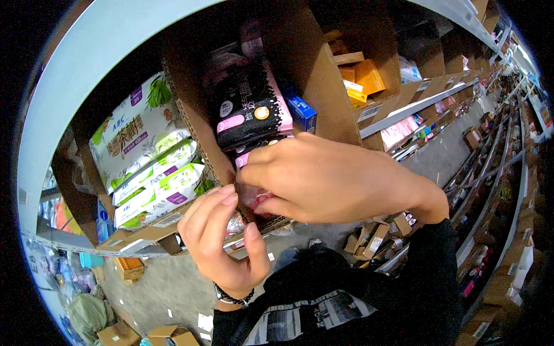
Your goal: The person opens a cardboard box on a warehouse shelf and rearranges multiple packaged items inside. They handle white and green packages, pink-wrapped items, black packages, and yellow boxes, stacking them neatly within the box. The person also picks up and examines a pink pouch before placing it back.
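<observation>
My right hand (329, 179) reaches over the front of a cardboard bin, its fingers curled down around a small pink thing in clear plastic (262, 199), mostly hidden by the hand. Beside it at the bin's front corner, my left hand (222, 242) has its fingers bent and its thumb apart, with nothing visible between them. Behind the right hand in the same bin lie black-and-pink soft packs (248, 104), one on another, and a blue box (300, 109). White-and-green wipes packs (138, 135) fill the bin to the left.
Cardboard dividers (193, 115) separate the shelf bins. Orange boxes (368, 78) lie in a bin farther right. Below, the floor (167, 291) holds paper scraps and open cartons (118, 333). More stocked shelves (496, 230) line the aisle at right.
</observation>
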Demonstrator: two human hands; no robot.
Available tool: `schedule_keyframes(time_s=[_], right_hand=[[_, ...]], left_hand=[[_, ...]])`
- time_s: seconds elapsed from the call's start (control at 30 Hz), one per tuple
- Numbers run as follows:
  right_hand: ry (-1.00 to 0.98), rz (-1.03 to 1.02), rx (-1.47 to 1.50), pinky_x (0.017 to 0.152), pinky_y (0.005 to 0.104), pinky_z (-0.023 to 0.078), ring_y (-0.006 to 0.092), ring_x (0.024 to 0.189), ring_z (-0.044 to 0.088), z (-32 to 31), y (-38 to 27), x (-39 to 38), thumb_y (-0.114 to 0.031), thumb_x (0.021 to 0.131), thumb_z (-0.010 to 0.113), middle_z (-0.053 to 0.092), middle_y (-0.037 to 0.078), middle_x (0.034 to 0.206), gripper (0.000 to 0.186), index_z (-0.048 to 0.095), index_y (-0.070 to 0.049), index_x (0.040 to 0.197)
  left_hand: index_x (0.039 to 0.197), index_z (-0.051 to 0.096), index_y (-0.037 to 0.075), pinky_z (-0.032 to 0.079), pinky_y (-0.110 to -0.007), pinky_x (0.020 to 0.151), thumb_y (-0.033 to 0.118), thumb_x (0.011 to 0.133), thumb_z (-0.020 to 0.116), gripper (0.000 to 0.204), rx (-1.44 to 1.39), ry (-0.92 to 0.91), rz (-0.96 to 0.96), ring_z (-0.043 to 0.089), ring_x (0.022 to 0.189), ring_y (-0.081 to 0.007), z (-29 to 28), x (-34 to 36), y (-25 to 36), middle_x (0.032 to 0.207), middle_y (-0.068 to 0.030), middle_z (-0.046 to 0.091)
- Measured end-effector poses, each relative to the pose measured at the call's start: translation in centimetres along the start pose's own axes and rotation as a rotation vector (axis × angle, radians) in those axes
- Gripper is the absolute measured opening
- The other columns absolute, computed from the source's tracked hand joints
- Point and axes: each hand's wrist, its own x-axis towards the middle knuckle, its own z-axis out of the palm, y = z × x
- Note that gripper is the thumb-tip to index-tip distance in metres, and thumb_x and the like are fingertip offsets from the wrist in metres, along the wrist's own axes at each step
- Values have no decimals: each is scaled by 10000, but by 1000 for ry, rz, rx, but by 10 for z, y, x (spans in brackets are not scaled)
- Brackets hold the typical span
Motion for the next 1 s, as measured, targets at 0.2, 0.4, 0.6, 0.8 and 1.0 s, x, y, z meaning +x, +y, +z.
schedule_keyframes(time_s=[0.2, 0.4, 0.6, 0.8, 1.0], right_hand=[[14, -52, 93, 728, 435, 497, 364, 897, 618, -14, -5, -8, -134, 858, 649, 602, 156, 992, 270, 546, -2, 1070], [10, 99, 400, 728, 433, 496, 395, 907, 621, -14, -5, -10, -61, 879, 613, 597, 175, 1032, 267, 495, 1, 1110], [139, 70, 179, 752, 437, 500, 384, 925, 624, -21, -6, -13, -6, 829, 580, 617, 163, 997, 265, 512, -8, 1084], [175, 54, -743, 841, 357, 449, 273, 870, 611, -51, 24, 6, -58, 742, 620, 634, 86, 826, 106, 644, -44, 844], [-391, 250, -868, 893, 337, 435, 208, 977, 662, -39, 13, 22, -178, 724, 739, 701, 63, 900, 169, 736, -113, 879]], left_hand=[[1106, 612, 21, 410, -401, 973, 77, 836, 617, 275, 250, -103, 102, 559, 1088, -321, 1, 4, -2, 1125, -124, 665], [1077, 642, 22, 347, -472, 1044, 211, 925, 535, 265, 171, -51, -3, 470, 1224, -355, 8, -3, -6, 1105, -143, 665], [876, 764, 103, 384, -411, 947, 357, 928, 478, 386, 456, -140, 198, 486, 1159, -285, 8, 2, -14, 1020, -41, 689], [713, 696, 113, 337, -383, 950, 315, 900, 510, 334, 454, -182, 261, 584, 1089, -208, 5, 8, -10, 915, 13, 716], [726, 696, 92, 361, -396, 932, 270, 829, 576, 238, 386, -294, 297, 635, 1051, -216, 4, 17, -10, 885, -4, 694]])
